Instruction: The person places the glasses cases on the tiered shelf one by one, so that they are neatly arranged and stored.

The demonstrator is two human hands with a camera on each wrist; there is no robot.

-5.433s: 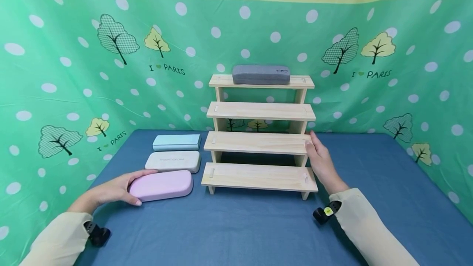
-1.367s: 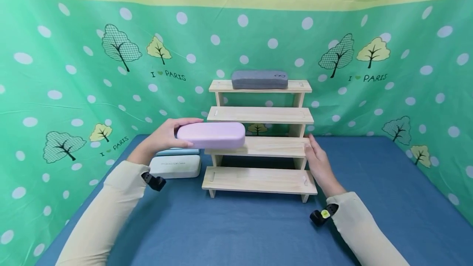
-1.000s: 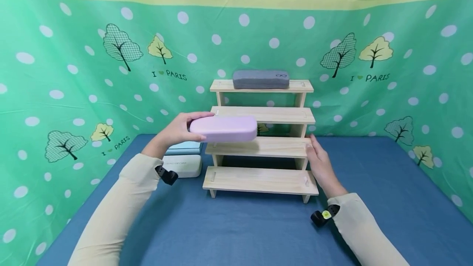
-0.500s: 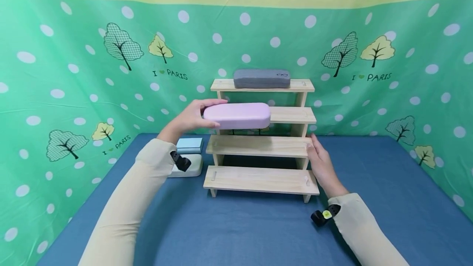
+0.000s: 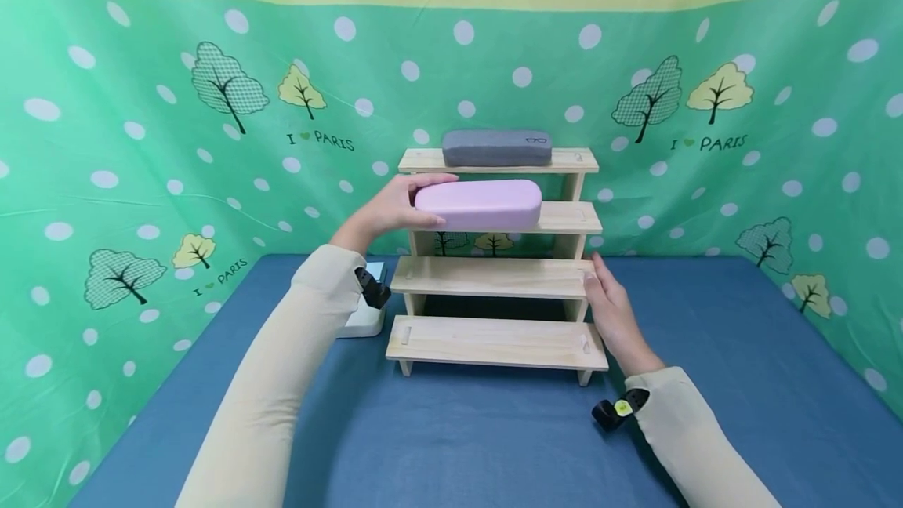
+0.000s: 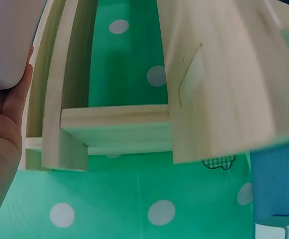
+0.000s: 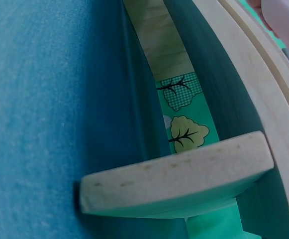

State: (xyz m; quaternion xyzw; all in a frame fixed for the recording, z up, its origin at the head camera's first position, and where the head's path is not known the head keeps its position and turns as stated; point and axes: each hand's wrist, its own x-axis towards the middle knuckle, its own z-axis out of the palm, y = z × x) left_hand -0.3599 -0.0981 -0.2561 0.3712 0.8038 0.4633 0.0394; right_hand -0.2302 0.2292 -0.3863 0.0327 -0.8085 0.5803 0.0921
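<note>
My left hand [image 5: 395,210] grips the left end of a lilac glasses case [image 5: 487,205], thumb in front and fingers over the back. The case is held level at the second-highest step of a four-tier pale wooden rack [image 5: 487,277], overlapping that step in the head view. In the left wrist view the hand [image 6: 5,124] and the case [image 6: 7,42] show at the left edge. My right hand [image 5: 615,312] rests against the rack's right side, fingers straight, thumb at the end of a lower step. A grey glasses case [image 5: 494,149] lies on the top step.
Left of the rack, a white case [image 5: 363,321] and a light-blue case [image 5: 376,270] lie on the blue tablecloth [image 5: 451,437], partly hidden by the left wrist. A green printed curtain [image 5: 451,45] hangs behind and at both sides.
My left hand has taken the lilac case from the tablecloth, lifting it up and rightward to the second-highest step. The right hand has stayed at the rack's side.
</note>
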